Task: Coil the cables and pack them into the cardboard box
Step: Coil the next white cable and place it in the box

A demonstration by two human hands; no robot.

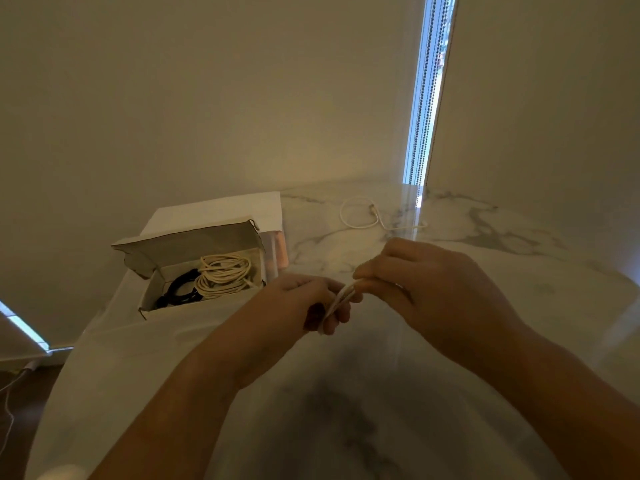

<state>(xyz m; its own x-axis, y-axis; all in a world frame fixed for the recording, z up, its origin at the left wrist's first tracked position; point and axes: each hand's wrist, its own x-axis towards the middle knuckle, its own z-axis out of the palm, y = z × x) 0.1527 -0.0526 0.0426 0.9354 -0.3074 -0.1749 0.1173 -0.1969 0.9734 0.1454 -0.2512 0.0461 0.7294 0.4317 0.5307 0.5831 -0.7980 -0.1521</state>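
Note:
An open cardboard box [152, 299] stands at the left of the marble table, lid flap raised. Inside lie a coiled cream cable [225, 273] and a coiled black cable [180, 291]. Over the table's middle, my left hand [304, 303] and my right hand [440, 289] meet around a small bundle of white cable [343, 296]. Both hands pinch it, the strands showing between their fingertips. Farther back, a loose white cable [360, 214] lies in an open loop on the table.
The marble table [502, 258] has a rounded edge on the right and a wall close behind. A white sheet or paper [221, 209] lies under and behind the box. A window strip with bead cords [426, 98] runs down the wall.

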